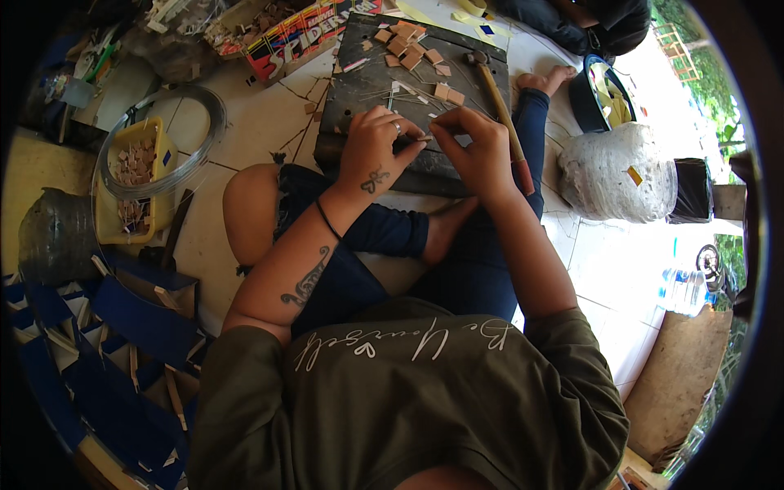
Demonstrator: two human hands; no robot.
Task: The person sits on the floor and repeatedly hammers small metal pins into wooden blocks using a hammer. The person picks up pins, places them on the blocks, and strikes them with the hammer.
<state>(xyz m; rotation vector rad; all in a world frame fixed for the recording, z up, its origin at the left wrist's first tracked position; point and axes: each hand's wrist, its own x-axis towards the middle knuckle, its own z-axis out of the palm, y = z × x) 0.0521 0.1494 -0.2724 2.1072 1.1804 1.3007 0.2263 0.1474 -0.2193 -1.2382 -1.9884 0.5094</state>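
Over the near edge of a dark work block (353,82), my left hand (374,147) pinches what looks like a small brown wooden piece (425,138), seen nearly edge-on. Close beside it, my right hand (478,149) is closed in a pinch of thumb and forefinger; whatever it holds is too small to make out. Past my fingers lie a pile of small wooden squares (411,55) and several thin sticks or wires (412,91). A hammer (496,100) rests along the block's right side, its red handle end near my right wrist.
At left, a wire coil (216,122) leans over a yellow basket (170,220) of wooden pieces. Blue panels (147,306) are stacked lower left. A printed box (302,41) stands far left. On the right are a dark tub (581,102), a stuffed plastic bag (616,180) and another person's foot (547,79).
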